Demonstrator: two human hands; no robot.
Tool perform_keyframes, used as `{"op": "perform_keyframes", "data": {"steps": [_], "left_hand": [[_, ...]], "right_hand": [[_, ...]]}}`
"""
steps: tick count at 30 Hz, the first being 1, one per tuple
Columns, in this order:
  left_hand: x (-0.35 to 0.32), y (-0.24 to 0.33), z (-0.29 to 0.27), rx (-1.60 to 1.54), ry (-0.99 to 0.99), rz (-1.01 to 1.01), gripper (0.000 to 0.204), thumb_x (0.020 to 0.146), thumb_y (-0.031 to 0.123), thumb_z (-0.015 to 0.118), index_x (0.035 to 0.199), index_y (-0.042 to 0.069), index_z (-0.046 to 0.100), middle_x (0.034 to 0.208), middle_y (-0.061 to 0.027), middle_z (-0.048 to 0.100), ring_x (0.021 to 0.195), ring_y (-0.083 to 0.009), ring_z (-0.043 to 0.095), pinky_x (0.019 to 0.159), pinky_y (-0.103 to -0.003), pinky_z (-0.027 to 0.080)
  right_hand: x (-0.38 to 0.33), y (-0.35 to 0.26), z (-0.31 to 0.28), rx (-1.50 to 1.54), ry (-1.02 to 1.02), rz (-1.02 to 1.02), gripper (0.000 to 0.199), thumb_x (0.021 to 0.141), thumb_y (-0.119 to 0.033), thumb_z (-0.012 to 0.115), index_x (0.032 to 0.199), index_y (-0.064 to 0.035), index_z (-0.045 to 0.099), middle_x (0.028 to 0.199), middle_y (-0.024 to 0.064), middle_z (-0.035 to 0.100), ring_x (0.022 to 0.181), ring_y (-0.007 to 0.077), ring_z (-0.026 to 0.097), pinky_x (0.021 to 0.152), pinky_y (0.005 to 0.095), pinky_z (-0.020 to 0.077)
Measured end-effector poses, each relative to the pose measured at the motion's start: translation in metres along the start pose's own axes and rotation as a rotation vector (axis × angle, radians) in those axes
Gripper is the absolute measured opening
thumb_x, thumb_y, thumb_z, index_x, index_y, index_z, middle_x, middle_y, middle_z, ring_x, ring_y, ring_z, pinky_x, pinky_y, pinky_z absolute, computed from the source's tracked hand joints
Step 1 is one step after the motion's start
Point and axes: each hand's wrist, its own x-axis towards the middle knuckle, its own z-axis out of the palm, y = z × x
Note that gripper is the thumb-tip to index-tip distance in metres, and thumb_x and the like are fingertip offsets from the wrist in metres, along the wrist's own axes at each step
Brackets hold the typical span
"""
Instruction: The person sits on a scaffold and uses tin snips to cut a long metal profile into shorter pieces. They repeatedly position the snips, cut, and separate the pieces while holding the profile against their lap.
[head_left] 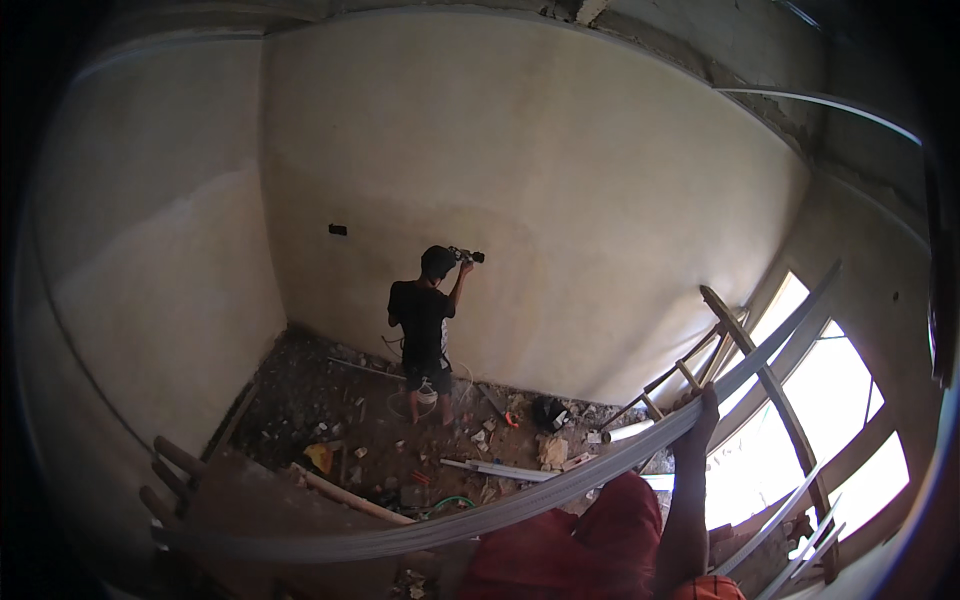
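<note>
Nearest: red cloth, seemingly a garment, is seen at the bottom centre of the frame, beside a forearm that rises from the lower edge.
Right hand: the right hand is raised at the right of centre, its fingers wrapped over a long pale strip; how tightly it is closed cannot be told, since the hand is dark against the bright window.
Left hand: not seen in the frame.
Strip: the long pale strip is carried in a bent line from the lower left of the frame, across the bottom centre, up through the hand and on toward the upper right.
Ladder: a wooden ladder is leaned at the right of the frame, just behind the strip and hand.
Window: a bright window with a pale frame fills the lower right.
Other person: a person in dark clothes is stood at the centre, facing the plastered wall, with a tool held up against it.
Floor: the floor is strewn with rubble, scraps and loose lengths of material.
</note>
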Motion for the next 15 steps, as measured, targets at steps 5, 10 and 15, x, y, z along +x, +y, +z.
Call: {"op": "perform_keyframes", "data": {"steps": [5,10,15], "left_hand": [[0.022,0.009,-0.003,0.003,0.017,-0.012,0.084,0.078,0.035,0.065,0.137,-0.006,0.022,0.134,-0.0277,0.034,0.123,-0.0444,0.033,0.103,-0.048,0.027],[0.034,0.032,0.013,0.008,-0.032,0.011,0.081,0.078,0.035,0.063,0.137,-0.006,0.023,0.133,-0.0278,0.035,0.122,-0.0442,0.034,0.103,-0.047,0.028],[0.032,0.049,0.018,0.020,-0.046,0.000,0.079,0.079,0.034,0.062,0.136,-0.006,0.024,0.133,-0.0280,0.036,0.122,-0.0439,0.036,0.102,-0.047,0.029]], "right_hand": [[-0.005,-0.041,0.052,0.087,-0.042,0.095,0.022,0.087,-0.028,0.056,0.098,-0.0104,0.051,0.073,0.0038,0.054,0.057,0.0161,0.055,0.054,0.0290,0.0501],[0.066,-0.061,0.063,-0.025,-0.115,-0.084,0.023,0.082,-0.026,0.060,0.097,-0.0096,0.051,0.073,0.0015,0.051,0.064,0.0164,0.055,0.057,0.0335,0.0482],[0.092,-0.069,0.075,-0.068,-0.184,-0.076,0.023,0.079,-0.026,0.061,0.088,-0.0061,0.054,0.066,0.0035,0.049,0.059,0.0157,0.054,0.055,0.0310,0.0471]]}}
